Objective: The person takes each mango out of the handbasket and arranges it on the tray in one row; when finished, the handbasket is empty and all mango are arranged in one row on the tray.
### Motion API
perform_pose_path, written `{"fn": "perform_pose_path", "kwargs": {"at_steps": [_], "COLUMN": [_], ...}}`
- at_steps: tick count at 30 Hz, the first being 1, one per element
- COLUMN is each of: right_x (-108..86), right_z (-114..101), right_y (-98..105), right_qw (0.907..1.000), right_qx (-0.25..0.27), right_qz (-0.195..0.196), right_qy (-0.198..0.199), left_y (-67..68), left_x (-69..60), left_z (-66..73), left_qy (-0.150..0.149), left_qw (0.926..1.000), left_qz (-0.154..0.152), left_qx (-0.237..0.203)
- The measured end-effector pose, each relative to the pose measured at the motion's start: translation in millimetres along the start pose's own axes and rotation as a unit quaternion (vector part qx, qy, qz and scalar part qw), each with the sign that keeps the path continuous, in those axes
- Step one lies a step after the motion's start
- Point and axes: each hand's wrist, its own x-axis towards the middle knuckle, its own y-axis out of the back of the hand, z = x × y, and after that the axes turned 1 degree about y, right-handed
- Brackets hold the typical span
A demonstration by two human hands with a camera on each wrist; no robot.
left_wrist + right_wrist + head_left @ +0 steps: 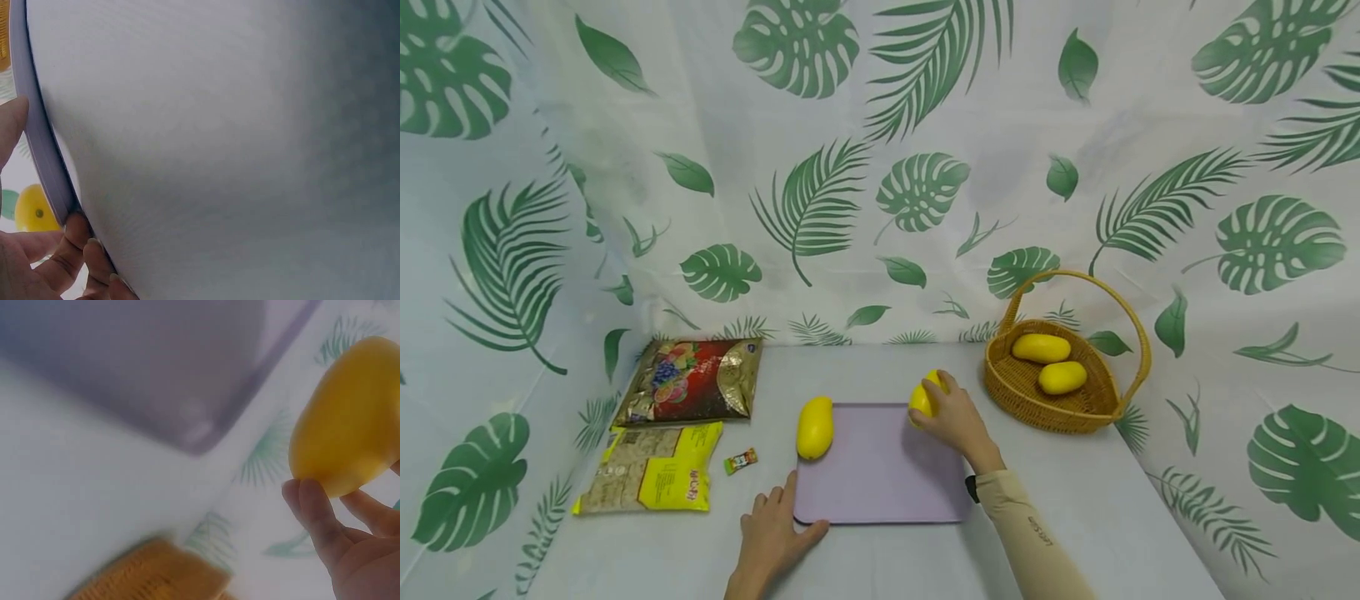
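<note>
At the far left of the surface [865,567], a red-and-gold packet [700,383] lies behind a yellow packet [677,471], with a small sachet [741,461] beside them; all three sit off to the side, perhaps so that the middle is free for the tray [883,479]. Next comes the left hand [772,533], set round the tray's near-left corner: thumb against the near edge, fingers along the left edge (a light hold, I would judge, meant to keep the tray from sliding). One mango [816,429] lies lengthwise at the tray's far-left corner, where the rim probably helps check any roll. At the far-right corner, the right hand [953,417] is clamped on a second mango [919,402]; the right wrist view shows this fruit held up in the fingers, a grip that seems to suit its smooth, rounded skin. Farthest right, the wicker basket [1037,412] holds two more, a rear mango [1041,347] and a front mango [1062,377], its tall handle arching over, within easy reach of that arm.
</note>
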Motion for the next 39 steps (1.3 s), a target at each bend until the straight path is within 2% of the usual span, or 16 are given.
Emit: {"fn": "perform_pose_path", "kwargs": {"at_steps": [8,14,18,29,39], "right_x": [-2.3,-6.7,-9.4,-10.2,-3.7], "right_z": [-30,-41,-47,-60,-71], "right_y": [-24,-42,-51,-59,-63], "right_qw": [0.9987,0.9966,0.9956,0.9945,0.9934], "right_qx": [-0.003,-0.019,-0.021,-0.012,-0.025], "right_qz": [-0.05,-0.062,-0.065,-0.085,-0.082], "right_qy": [0.011,0.051,0.064,0.06,0.076], "left_y": [0.6,1.1,0.5,-1.6,-1.6], "left_x": [-0.1,-1.2,-1.5,0.3,0.1], "left_z": [-0.5,-0.7,-1.3,-1.6,-2.7], "left_qy": [0.0,-0.001,-0.004,-0.008,-0.008], "left_qw": [1.0,1.0,1.0,1.0,0.9999], "left_qz": [-0.002,-0.004,0.002,0.003,0.007], "left_qx": [-0.004,-0.003,0.001,0.003,-0.001]}}
